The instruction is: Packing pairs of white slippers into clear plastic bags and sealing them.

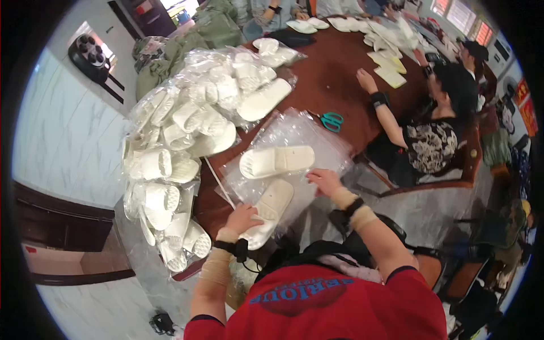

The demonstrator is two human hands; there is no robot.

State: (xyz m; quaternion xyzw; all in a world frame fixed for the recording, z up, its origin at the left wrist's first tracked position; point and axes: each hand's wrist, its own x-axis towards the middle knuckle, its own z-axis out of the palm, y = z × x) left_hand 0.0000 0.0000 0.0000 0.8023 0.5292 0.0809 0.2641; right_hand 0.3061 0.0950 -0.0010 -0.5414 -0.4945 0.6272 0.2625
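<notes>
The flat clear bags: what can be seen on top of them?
A cream slipper lies on the flat clear bags; another slipper, partly hidden by the left hand, overlaps them. What the slippers cover cannot be seen.

Near slippers (pixel 276 161): two; scissors (pixel 323 118): one; bagged slippers (pixel 265 100): perhaps twenty-plus, overlapping.

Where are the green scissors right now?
In the head view, the green scissors lie on the brown table, a little right of centre, at the far edge of the clear plastic bags, beyond the person's right hand.
</notes>
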